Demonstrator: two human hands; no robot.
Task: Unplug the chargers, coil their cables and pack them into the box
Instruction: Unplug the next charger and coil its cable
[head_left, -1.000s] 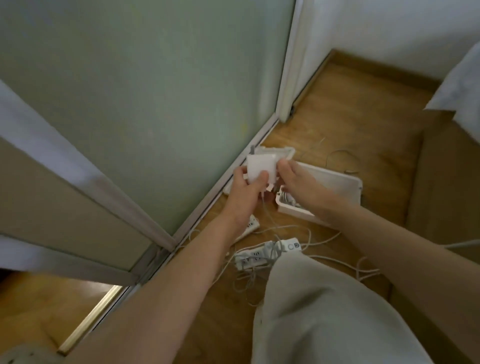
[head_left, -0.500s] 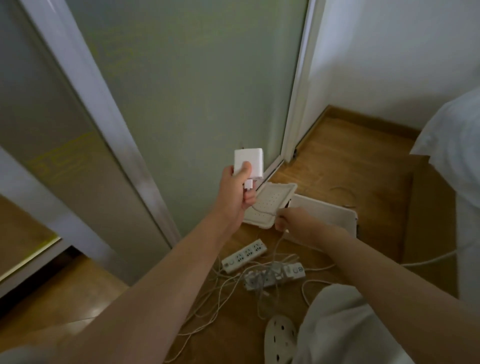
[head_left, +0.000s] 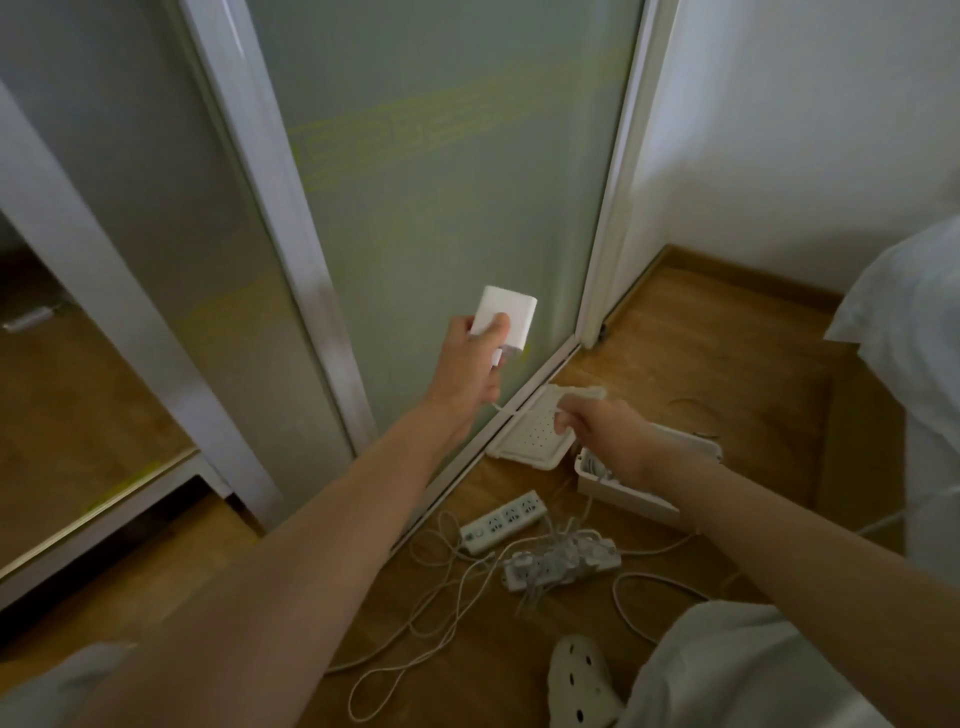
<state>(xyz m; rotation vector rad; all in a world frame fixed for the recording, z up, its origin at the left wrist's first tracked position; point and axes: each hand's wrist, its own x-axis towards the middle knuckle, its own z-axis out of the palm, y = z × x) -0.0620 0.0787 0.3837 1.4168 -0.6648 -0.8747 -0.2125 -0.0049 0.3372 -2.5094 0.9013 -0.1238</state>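
Note:
My left hand (head_left: 470, 371) grips a white square charger (head_left: 511, 314) raised in front of the frosted glass door. Its thin white cable (head_left: 506, 408) runs down to my right hand (head_left: 605, 434), which pinches it above the white box (head_left: 652, 501). The open box sits on the wooden floor, with cables inside at its left end and its perforated lid (head_left: 530, 441) lying beside it. On the floor lie a white power strip (head_left: 504, 521) with empty sockets and a second strip (head_left: 563, 561) under a tangle of white cables.
Loose white cables (head_left: 426, 613) loop over the floor below the strips. A white clog (head_left: 582, 680) and my pale trouser leg (head_left: 748, 670) are at the bottom right. White bedding (head_left: 914, 332) overhangs at the right. The sliding door's track (head_left: 524, 395) runs along the left.
My left hand has lifted the charger up and away from the box. My right hand has let go of the charger and now pinches its cable. The view has tilted upward.

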